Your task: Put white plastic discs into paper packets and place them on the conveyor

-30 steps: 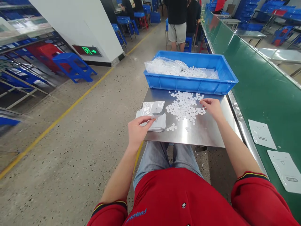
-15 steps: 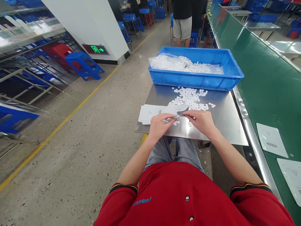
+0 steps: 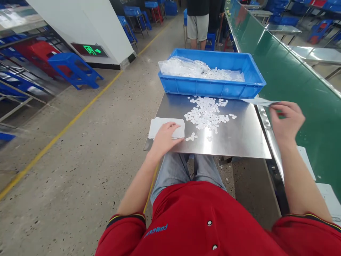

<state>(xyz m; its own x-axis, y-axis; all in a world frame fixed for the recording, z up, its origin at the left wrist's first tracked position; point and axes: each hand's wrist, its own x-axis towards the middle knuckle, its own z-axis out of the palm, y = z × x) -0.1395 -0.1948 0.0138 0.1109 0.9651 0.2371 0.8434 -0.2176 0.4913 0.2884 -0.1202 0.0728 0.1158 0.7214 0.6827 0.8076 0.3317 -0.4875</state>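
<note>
My left hand (image 3: 165,138) lies flat on a stack of white pouches (image 3: 163,127) at the left front of a steel table (image 3: 239,138). My right hand (image 3: 286,120) is raised over the table's right edge, beside the green conveyor belt (image 3: 298,85), and pinches one thin white pouch (image 3: 259,101) held nearly edge-on. Several small white discs (image 3: 206,113) lie scattered in the middle of the table between my hands.
A blue bin (image 3: 213,87) with a clear bag and more white discs stands at the table's far edge. White pouches (image 3: 306,160) lie on the belt near my right arm. People stand further down the aisle. Blue stools and racks are at the left.
My hands were together at the table's front on one pouch. My right hand has carried that pouch right, toward the belt. My left hand has gone back to the stack.
</note>
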